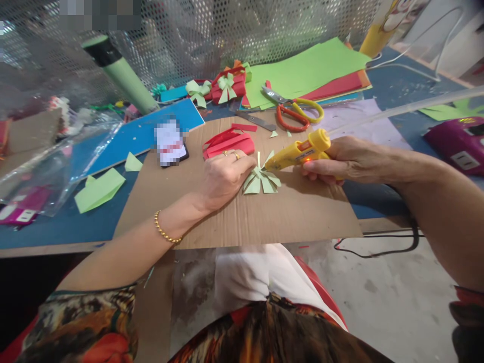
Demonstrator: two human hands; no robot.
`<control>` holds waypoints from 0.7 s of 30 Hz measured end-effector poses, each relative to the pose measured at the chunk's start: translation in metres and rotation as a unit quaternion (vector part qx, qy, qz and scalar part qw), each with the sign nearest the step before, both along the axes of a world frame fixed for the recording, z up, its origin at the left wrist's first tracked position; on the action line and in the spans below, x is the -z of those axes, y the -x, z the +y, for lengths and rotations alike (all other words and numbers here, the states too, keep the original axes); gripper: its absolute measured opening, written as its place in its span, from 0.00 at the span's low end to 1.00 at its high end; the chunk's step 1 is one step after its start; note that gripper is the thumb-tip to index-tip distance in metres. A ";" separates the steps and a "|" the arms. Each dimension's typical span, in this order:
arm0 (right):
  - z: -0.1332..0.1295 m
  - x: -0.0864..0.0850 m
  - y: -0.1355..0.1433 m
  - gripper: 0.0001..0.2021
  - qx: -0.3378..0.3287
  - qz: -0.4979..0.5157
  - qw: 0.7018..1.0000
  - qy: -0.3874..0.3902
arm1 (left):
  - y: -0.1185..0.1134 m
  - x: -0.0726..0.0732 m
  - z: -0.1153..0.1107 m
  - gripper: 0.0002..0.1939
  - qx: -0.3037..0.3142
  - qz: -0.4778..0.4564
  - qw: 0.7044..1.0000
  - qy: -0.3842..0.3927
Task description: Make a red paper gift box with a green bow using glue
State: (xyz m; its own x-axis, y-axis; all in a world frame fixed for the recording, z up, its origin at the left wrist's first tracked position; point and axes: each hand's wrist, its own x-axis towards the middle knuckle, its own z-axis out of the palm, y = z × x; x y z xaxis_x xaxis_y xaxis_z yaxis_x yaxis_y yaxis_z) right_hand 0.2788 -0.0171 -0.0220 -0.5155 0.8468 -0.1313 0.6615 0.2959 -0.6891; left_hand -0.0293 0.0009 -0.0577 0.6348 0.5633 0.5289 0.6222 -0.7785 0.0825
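A yellow glue gun (pixel 298 153) with a lit orange light is held in my right hand (pixel 340 160), its nozzle at the middle of a pale green paper bow (pixel 262 182) cut into strips. The bow lies flat on a sheet of brown cardboard (pixel 212 224). My left hand (pixel 227 179) is closed, its fingertips pinching the left edge of the bow. Just beyond my left hand rests a folded red paper piece (pixel 230 142). A long translucent glue stick (pixel 408 107) sticks out behind the gun.
Scissors (pixel 291 108) with red and yellow handles and a metal blade (pixel 257 121) lie beyond the bow. Green paper sheets (pixel 302 70) and finished red pieces with green bows (pixel 229 88) are at the back. A phone (pixel 171 143) sits left; a black cord (pixel 393 249) hangs at front right.
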 end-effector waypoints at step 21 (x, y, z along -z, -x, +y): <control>-0.001 -0.002 -0.001 0.40 0.019 -0.023 1.000 0.007 | -0.002 -0.001 0.001 0.23 0.007 0.078 0.995 -0.063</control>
